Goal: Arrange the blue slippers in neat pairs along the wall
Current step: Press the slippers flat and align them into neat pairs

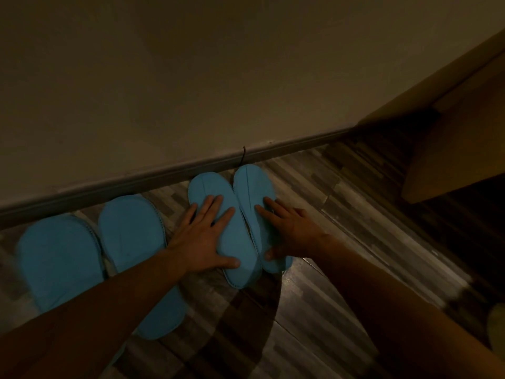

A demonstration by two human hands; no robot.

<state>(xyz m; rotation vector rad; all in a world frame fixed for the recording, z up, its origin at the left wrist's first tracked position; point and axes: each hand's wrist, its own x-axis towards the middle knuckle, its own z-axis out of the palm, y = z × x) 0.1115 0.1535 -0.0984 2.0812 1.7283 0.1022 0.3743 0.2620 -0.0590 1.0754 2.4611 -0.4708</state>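
Note:
Two pairs of blue slippers lie on the wood-pattern floor with their toes toward the wall's skirting board (164, 173). The right pair sits side by side and touching: one slipper (207, 187) under my left hand (205, 236), the other (252, 184) under my right hand (289, 228). Both hands rest flat on the slippers with fingers spread, thumbs near the heels. The left pair, one slipper (60, 258) and its mate (131, 236), lies further left, partly hidden by my left forearm.
A beige wall (191, 77) fills the upper view. A wooden door or cabinet panel (459, 149) stands at the right, close to the wall's corner. A thin dark cord (243, 157) hangs at the skirting behind the right pair. The scene is dim.

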